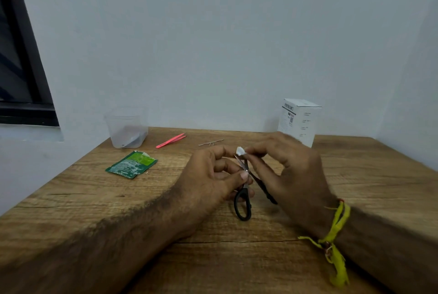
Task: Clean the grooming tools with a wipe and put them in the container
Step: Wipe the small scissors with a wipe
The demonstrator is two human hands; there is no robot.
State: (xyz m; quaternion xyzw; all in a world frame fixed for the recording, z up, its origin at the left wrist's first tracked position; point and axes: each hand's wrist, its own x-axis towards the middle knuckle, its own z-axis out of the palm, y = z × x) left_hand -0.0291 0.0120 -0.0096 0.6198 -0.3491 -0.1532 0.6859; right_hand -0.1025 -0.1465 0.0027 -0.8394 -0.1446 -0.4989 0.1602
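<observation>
a head-worn camera looks down at a wooden table [99, 201] set into a corner of pale walls. two bare forearms reach in from the bottom edge, and the hands meet near the middle of the table. the left hand [211, 177] holds a small pair of black-handled scissors [244, 189], thumb pressed against the blades near the pivot, the other fingers curled behind and mostly hidden. the scissors are opened: one finger loop hangs free below the left hand, while the other handle runs down to the right and disappears behind the right hand. the right hand [289, 170] pinches a small folded white wipe [240, 151] between thumb and fingertips, held against the upper tips of the blades; most of the wipe is covered by the fingers. a yellow thread band [336, 234] is tied round the right wrist, its loose ends trailing down.

further back on the left stands a clear plastic container [126, 127] close to the wall, with something pale and blurred lying inside that is hard to identify. just beside it, to the right, lie pink tweezers [171, 140]. further right lies a thin metal tool [211, 143], too small to make out. a torn green sachet [131, 164] lies flat in front of the container. a white box [299, 121] with unreadable print stands at the back right, partly behind the right hand. a dark window frame [21, 68] is cut off at the left edge
</observation>
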